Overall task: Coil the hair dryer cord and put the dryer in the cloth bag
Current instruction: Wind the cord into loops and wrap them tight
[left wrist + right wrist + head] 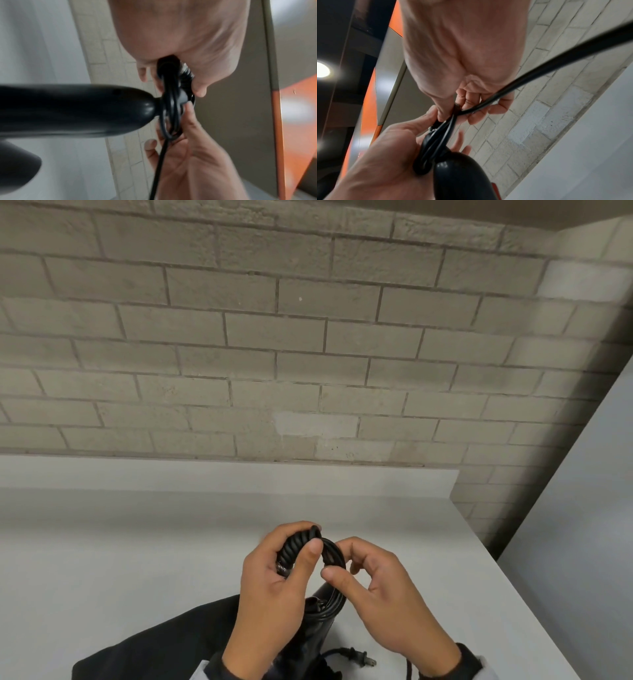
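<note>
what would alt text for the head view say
Two hands hold a black coiled cord above a white table: the left hand grips the loops, the right hand pinches them. A dark cloth bag and the plug lie below.

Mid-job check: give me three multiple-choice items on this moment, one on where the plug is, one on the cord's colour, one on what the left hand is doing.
1. The plug lies:
A on the table
B inside the bag
C in the right hand

2. The cord is:
A white
B black
C orange

3. The left hand:
A hangs idle
B presses flat on the table
C grips the coiled cord

Answers: 1 A, the plug rests on the white table below the right hand; 2 B, all loops are black; 3 C, fingers and thumb curl round the coil.
</note>
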The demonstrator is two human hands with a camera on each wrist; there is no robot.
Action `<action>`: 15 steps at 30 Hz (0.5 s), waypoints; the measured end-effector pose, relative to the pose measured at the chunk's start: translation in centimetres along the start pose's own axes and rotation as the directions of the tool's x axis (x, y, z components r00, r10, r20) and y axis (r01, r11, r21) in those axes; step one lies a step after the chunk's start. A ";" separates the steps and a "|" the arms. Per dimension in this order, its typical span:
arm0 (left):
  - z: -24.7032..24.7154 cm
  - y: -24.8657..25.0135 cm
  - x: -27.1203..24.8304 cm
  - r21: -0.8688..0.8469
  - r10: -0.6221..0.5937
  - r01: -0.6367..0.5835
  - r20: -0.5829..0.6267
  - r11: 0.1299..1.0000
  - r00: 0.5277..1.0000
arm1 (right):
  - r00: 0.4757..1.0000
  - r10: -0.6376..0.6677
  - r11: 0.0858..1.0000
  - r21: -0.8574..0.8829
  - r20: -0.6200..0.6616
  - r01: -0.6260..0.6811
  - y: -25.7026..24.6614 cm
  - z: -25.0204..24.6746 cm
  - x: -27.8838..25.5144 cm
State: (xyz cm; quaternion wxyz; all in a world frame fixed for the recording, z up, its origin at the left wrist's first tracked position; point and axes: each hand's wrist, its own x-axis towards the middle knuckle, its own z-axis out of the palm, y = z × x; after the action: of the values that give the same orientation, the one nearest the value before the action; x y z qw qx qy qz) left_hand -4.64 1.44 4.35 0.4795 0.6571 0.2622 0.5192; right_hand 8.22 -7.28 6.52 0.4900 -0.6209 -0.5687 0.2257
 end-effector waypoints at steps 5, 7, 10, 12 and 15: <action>0.1 0.6 0.2 -0.095 -0.089 0.087 -0.018 0.992 0.996 | 0.931 -0.187 0.966 -0.230 -0.312 0.118 1.4 1.9 -0.3; 0.4 0.7 0.3 -0.141 -0.114 0.108 -0.039 0.984 0.993 | 0.815 -0.415 0.873 -0.428 -0.405 0.232 1.9 3.0 -0.2; 0.7 0.6 0.1 -0.158 -0.121 0.109 -0.070 0.982 0.990 | 0.678 -0.629 0.713 -0.629 -0.380 0.309 2.8 4.6 0.0; 0.8 0.5 0.1 -0.146 -0.110 0.095 -0.096 0.985 0.989 | 0.664 -0.639 0.698 -0.656 -0.388 0.288 2.8 5.1 0.0; 0.8 0.3 0.2 -0.120 -0.091 0.074 -0.144 0.990 0.985 | 0.667 -0.618 0.710 -0.659 -0.416 0.247 2.6 5.7 0.0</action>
State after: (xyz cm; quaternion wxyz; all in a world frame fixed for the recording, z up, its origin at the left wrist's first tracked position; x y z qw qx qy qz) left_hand -3.86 1.14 4.71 0.5163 0.5767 0.2941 0.5607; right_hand 4.74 -4.97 1.91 0.4859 -0.6098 -0.5546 -0.2906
